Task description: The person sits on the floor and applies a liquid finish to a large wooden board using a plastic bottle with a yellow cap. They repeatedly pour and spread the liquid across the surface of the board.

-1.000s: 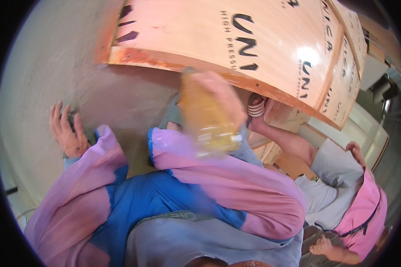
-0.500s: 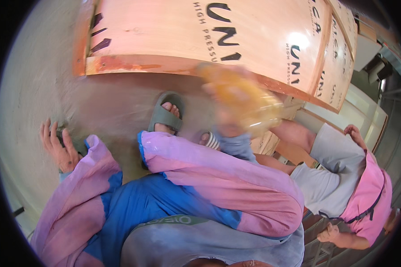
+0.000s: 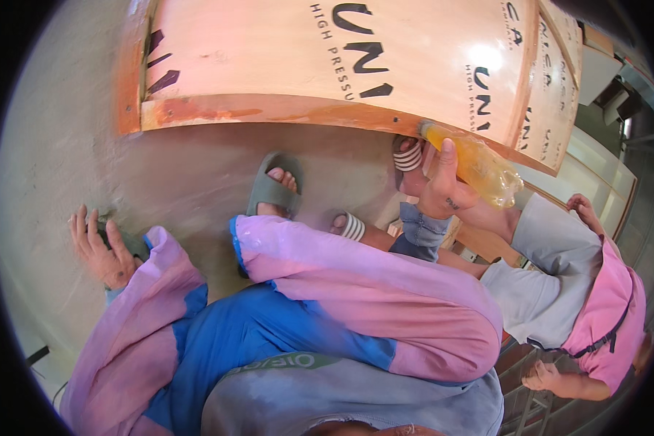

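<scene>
My right hand [image 3: 447,185] is wrapped round a clear plastic bottle [image 3: 483,167] of yellow-orange liquid. The bottle lies tilted, its narrow tip at the lower edge strip [image 3: 291,109] of a wooden panel [image 3: 254,51]; whether the tip touches the wood I cannot tell. Wet-looking orange smears mark that strip left of the bottle. On the left, my left hand [image 3: 102,247] has its fingers stretched out beside a dark green sandal [image 3: 134,240], holding nothing that I can see. The sandal is partly hidden by the hand and trouser leg.
One green-sandalled foot [image 3: 276,185] is on the grey floor [image 3: 189,156] below the panel. To the right another person [image 3: 552,269] in grey shorts and a pink top stands close, striped sandals [image 3: 408,156] near the bottle. More printed wooden boards [image 3: 552,94] stand at upper right.
My right hand and the bottle have moved right along the panel's lower edge. My left hand has shifted only slightly. The other person stays about where they were.
</scene>
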Motion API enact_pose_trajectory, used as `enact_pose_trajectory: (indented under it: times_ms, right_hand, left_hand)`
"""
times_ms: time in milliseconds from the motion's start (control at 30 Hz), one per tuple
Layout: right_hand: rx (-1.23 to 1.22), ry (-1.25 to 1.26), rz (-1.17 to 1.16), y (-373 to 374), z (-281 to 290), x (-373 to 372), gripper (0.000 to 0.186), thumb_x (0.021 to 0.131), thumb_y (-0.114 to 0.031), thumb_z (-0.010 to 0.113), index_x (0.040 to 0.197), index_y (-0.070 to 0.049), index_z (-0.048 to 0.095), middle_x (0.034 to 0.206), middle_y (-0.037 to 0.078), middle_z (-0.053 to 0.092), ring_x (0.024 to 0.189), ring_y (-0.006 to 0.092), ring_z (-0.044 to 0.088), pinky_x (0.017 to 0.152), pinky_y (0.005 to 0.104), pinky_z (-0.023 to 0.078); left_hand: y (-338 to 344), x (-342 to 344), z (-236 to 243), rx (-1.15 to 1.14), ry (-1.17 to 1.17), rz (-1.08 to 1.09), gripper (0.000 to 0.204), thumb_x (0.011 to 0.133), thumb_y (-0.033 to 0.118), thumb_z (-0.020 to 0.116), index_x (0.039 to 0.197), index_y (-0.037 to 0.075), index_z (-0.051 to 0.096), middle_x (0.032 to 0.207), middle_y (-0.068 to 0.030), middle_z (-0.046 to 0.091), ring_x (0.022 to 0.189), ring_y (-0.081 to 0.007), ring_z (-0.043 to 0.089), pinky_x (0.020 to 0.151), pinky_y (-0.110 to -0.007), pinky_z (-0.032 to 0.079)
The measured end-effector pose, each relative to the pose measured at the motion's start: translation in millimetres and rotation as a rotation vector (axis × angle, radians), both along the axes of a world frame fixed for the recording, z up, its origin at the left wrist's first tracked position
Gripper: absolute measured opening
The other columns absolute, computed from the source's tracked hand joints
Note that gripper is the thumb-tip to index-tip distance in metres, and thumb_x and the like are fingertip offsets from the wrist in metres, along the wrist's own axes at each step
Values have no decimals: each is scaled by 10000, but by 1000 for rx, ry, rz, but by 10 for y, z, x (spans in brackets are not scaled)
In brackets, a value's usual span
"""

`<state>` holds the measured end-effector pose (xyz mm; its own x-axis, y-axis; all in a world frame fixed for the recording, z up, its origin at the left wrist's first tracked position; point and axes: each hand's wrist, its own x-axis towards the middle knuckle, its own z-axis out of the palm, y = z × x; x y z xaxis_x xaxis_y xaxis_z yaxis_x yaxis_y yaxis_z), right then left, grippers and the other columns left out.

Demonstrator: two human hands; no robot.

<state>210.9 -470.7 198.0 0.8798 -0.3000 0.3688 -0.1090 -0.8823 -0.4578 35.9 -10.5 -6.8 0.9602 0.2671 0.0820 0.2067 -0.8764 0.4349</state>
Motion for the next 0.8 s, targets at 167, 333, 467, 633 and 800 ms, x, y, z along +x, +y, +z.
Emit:
enact_pose_trajectory:
  times_ms: [167, 333, 467, 633, 800]
  right_hand:
    - [489, 212, 544, 704, -446, -37, 508, 881, -77, 783, 1324, 56, 573, 1264, 157, 661, 1123, 293, 652, 975, 371, 533]
    - [353, 187, 728, 926, -593, 0, 494, 885, -114, 770, 1325, 38, 607, 1260, 161, 662, 1151, 314, 653, 1004, 417, 528]
    - [144, 109, 540, 627, -250, 175, 493, 857, 30, 795, 1305, 31, 588, 1252, 153, 668, 1133, 255, 661, 982, 394, 564]
    - [221, 129, 552, 627, -310, 159, 498, 863, 36, 782, 1312, 34, 567, 1246, 153, 667, 1111, 252, 672, 965, 381, 572]
    - [358, 329, 855, 1403, -534, 170, 527, 830, -109, 790, 1286, 67, 593, 1219, 214, 672, 1101, 361, 681, 958, 432, 564]
  left_hand:
    - [-77, 54, 10, -40, -7, 4, 360, 1049, 193, 586, 1343, -14, 582, 1494, -185, 527, 1450, -421, 398, 1181, -543, 325]
    - [-57, -20, -2, -57, -11, 37, 356, 1046, 189, 586, 1349, 3, 582, 1508, -175, 512, 1465, -417, 376, 1182, -539, 327]
    - [-36, -33, -7, -62, -30, 67, 359, 1039, 179, 588, 1357, 11, 578, 1511, -174, 509, 1468, -414, 373, 1184, -530, 329]
    - [-93, 0, 6, -93, -54, 70, 390, 1069, 243, 545, 1382, 10, 565, 1532, -159, 498, 1487, -390, 361, 1201, -532, 304]
    - [-44, -17, -100, -80, -62, 24, 374, 1042, 190, 587, 1366, 4, 563, 1518, -175, 504, 1471, -409, 375, 1183, -530, 323]
